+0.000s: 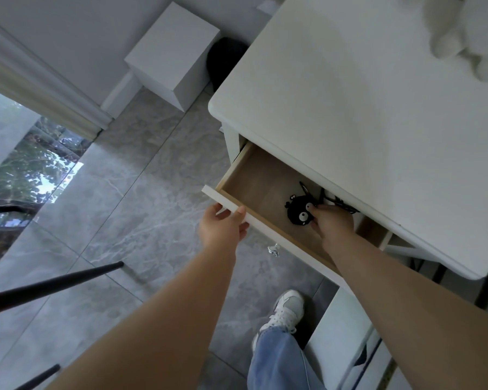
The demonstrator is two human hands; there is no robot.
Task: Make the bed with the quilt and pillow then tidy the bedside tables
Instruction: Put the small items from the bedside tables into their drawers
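Right hand (333,220) on black toy (299,211)

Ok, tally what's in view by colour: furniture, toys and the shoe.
White: 4, bedside table, white box, plush toy, sneaker
Black: 1, googly-eyed toy in the open drawer
Total: 5

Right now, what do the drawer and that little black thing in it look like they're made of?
Drawer: bare wood or wood-look board inside, tan with faint grain, matte; its front edge is painted white. Black toy: possibly soft rubber or plush, matte black with googly eyes; hard to tell.
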